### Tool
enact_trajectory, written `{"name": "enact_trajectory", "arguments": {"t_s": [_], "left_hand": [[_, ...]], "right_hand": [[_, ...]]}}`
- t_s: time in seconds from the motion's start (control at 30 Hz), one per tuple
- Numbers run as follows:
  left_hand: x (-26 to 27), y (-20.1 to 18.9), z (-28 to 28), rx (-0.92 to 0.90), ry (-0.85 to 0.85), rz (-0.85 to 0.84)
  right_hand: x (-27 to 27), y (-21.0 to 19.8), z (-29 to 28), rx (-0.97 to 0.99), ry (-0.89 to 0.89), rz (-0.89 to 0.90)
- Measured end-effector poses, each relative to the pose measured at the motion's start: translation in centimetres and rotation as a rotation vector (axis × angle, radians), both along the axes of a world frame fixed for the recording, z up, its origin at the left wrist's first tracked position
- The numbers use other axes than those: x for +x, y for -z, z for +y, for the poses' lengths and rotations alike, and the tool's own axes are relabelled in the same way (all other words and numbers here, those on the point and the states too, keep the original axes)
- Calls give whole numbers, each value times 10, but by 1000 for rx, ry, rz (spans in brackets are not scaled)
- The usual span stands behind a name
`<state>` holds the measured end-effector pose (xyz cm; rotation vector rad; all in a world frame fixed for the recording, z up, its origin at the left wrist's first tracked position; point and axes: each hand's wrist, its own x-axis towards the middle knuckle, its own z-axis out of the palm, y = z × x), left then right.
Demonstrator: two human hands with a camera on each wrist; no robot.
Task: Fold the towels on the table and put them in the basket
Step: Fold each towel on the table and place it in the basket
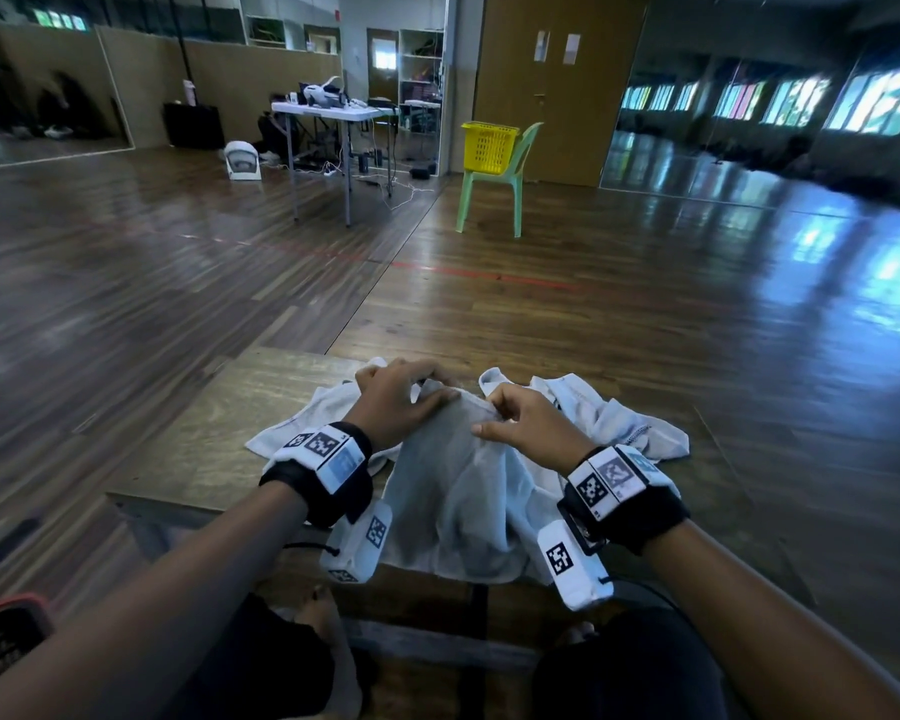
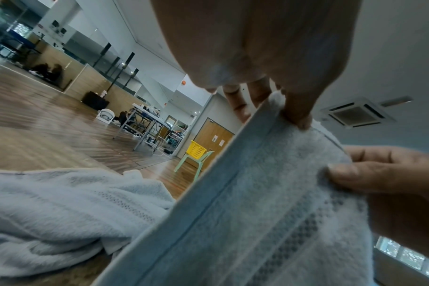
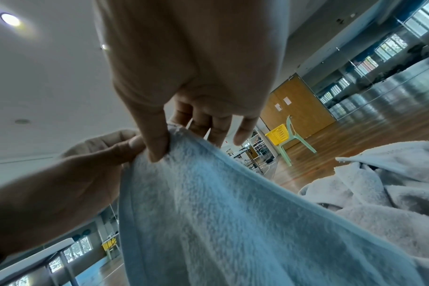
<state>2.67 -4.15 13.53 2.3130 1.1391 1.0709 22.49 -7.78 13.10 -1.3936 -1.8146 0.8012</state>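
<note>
A pale grey-white towel [image 1: 458, 491] is raised off the low wooden table [image 1: 204, 449], and both hands hold its top edge close together. My left hand [image 1: 430, 389] pinches the hem; in the left wrist view its fingertips [image 2: 298, 118] clamp the banded border of the towel [image 2: 257, 212]. My right hand [image 1: 489, 422] pinches the same edge just to the right, thumb [image 3: 157, 149] on the towel [image 3: 220, 212]. Crumpled towels lie on the table to the left [image 1: 302, 415] and right [image 1: 624, 415]. The yellow basket [image 1: 489, 148] stands far off on a green chair [image 1: 494, 194].
Wooden floor stretches between the table and the chair. A white folding table [image 1: 333, 114] with gear and cables stands at the back left, with a white fan [image 1: 240, 161] beside it. A dark-and-red basket-like object [image 1: 1, 646] shows at the lower left edge.
</note>
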Motion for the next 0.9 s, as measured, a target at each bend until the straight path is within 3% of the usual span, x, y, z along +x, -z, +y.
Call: {"name": "enact_trajectory", "arguments": {"t_s": [0.23,0.33,0.43,0.57,0.73,0.9], "left_hand": [[3,34,-1,-381,189,-30],[7,39,-9,-545,255,-180],[14,36,-15,-618,270,-319],[30,34,-22,-659,329,-297],[44,42,-24,-443,284,-297],[46,37,-19,-271,255,-201]], "right_hand": [[13,-26,-1,21,23,-22],[24,-40,0,31,66,-30],[32,-46,-4,16,90,-75],[38,-42,-8,13,95,-101],[40,-35,-11,39,105,-164],[39,-35,-14,138,89,-335]]}}
